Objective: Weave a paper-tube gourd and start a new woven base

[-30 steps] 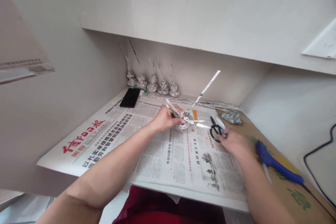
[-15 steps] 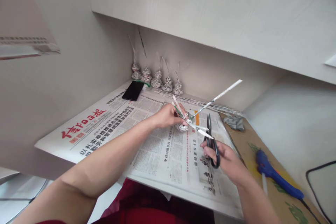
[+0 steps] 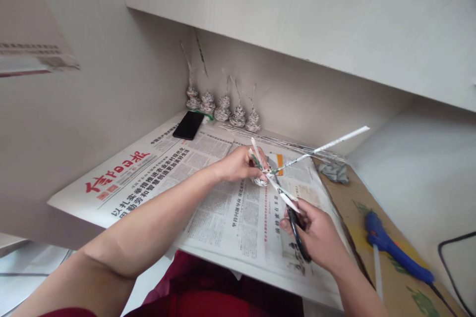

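My left hand (image 3: 243, 163) is closed on a small woven paper piece (image 3: 260, 181) made of rolled newspaper, partly hidden by the fingers. Paper strips stick out of its top, and one long paper tube (image 3: 334, 142) points up to the right. My right hand (image 3: 312, 228) grips black-handled scissors (image 3: 295, 230). The scissor blades point up and left among the strips beside the woven piece; whether they touch a strip I cannot tell. Both hands are above the newspaper (image 3: 219, 223) that covers the table.
Several woven paper gourds (image 3: 223, 109) stand along the back wall, near a black phone (image 3: 188, 125). Thin paper tubes (image 3: 290, 146) lie behind my hands. At the right, a blue glue gun (image 3: 396, 250) and a crumpled grey cloth (image 3: 334, 172) rest on cardboard (image 3: 405, 302). A cabinet overhangs the back.
The scissors have turned from nearly upright to slanting left, their blades now in among the strips. The long paper tube has swung lower and to the right. My left hand keeps its hold.
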Available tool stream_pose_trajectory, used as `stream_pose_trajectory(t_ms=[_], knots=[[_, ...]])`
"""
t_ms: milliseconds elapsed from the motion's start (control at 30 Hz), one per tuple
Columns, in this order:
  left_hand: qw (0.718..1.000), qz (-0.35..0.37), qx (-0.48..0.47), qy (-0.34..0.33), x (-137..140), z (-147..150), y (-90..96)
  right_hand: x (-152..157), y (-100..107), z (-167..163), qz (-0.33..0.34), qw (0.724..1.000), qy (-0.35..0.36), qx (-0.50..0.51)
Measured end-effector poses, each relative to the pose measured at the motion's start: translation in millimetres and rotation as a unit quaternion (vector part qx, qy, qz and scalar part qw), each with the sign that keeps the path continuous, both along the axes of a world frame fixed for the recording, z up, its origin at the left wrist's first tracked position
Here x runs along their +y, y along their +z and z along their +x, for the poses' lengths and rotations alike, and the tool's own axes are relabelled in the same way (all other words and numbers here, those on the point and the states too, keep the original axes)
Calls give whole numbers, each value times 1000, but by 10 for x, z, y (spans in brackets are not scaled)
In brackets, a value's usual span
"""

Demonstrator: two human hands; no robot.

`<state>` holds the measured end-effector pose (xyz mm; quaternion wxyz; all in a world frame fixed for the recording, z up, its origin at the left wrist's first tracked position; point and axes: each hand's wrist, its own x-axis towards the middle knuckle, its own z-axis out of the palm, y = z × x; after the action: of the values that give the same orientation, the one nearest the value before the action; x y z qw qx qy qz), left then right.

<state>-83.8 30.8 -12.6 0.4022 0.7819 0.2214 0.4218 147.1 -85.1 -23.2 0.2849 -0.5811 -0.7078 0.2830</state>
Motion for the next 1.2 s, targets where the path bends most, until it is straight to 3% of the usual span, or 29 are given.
stream_pose_trajectory(t_ms=[200, 367, 767, 1000, 1200], knots=[[1000, 20, -4, -11, 19, -4, -26, 45, -35, -22, -30, 998, -3, -50], [999, 37, 6, -14, 30, -7, -48, 65, -85, -6, -56, 998, -12, -30], [997, 68, 14, -12, 13, 2, -24, 6, -161, -66, -39, 999, -9, 1], [1000, 10, -5, 2, -19, 9, 7, -35, -239, -34, -39, 995, -50, 81], [995, -72, -65, 30, -22, 47, 8, -69, -242, -25, 2, 997, -42, 70]])
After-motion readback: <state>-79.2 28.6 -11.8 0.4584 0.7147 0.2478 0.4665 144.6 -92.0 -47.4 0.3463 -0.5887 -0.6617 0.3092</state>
